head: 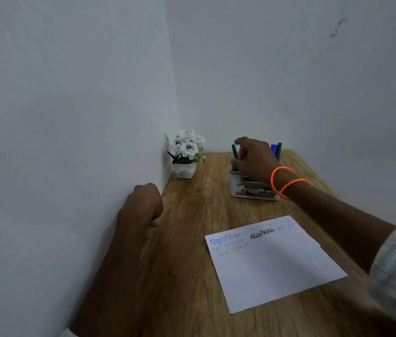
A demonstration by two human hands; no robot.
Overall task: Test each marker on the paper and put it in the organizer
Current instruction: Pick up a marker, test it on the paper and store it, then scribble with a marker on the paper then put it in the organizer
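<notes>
A white sheet of paper (274, 263) lies on the wooden table (184, 251), with blue, black and faint zigzag scribbles along its far edge. Behind it stands a small grey organizer (252, 192). My right hand (256, 160) reaches over the organizer, and its thumb and fingers curl round a green marker (234, 150) standing upright at the organizer's left side. A blue marker (274, 148) and another green marker (279, 147) stick up behind my hand. My left hand (141, 205) hovers in a fist near the left wall with nothing visible in it.
A small white pot of white artificial flowers (186, 152) sits in the far left corner of the table. Walls close in the table on the left and at the back. Orange bands circle my right wrist (283, 182).
</notes>
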